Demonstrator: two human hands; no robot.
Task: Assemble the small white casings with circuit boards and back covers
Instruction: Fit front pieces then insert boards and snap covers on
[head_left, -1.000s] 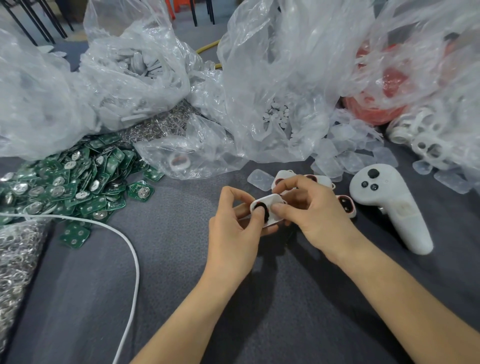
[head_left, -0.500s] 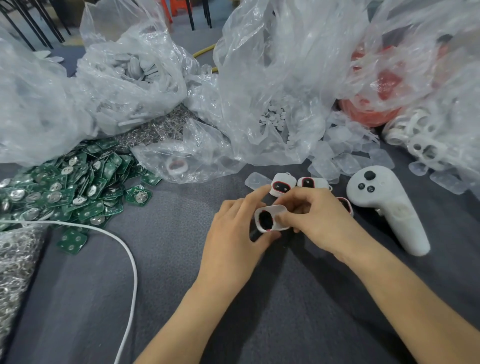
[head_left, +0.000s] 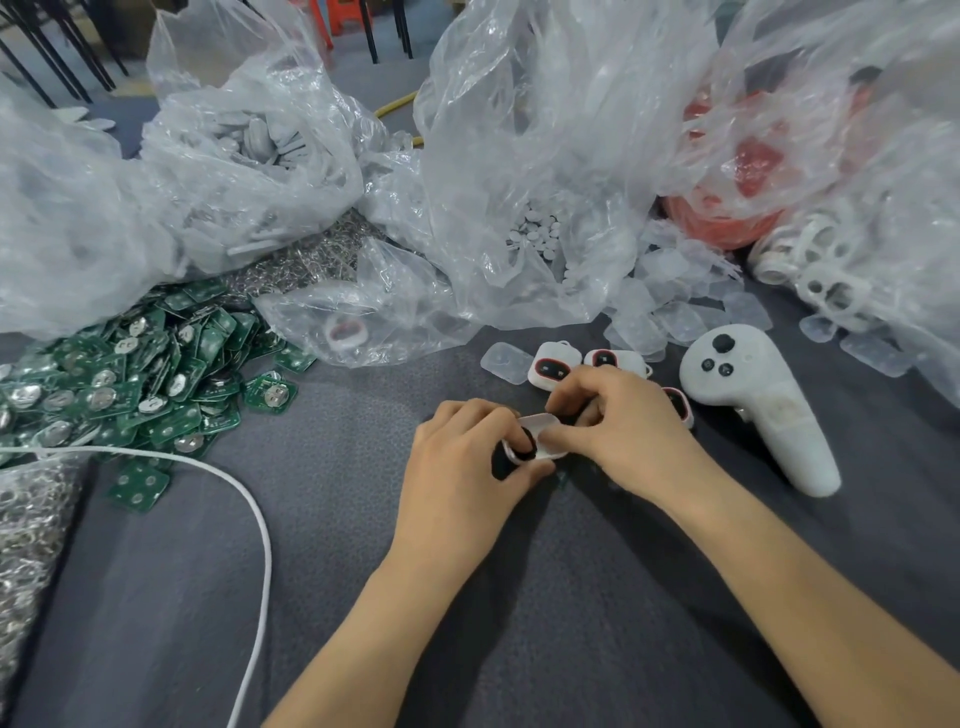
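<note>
The left hand (head_left: 462, 467) and right hand (head_left: 628, 431) both pinch one small white casing (head_left: 543, 436) with curled fingers, holding it between them over the grey cloth (head_left: 337, 571), its dark opening by the left thumb. Other white casings (head_left: 553, 366) with red-rimmed faces lie just beyond the right hand, near a white controller (head_left: 753, 405); the pile of green circuit boards (head_left: 130, 374) sits well apart to the left

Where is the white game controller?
In the head view, the white controller lies at the right, just right of the right hand and the small white casings.
</note>
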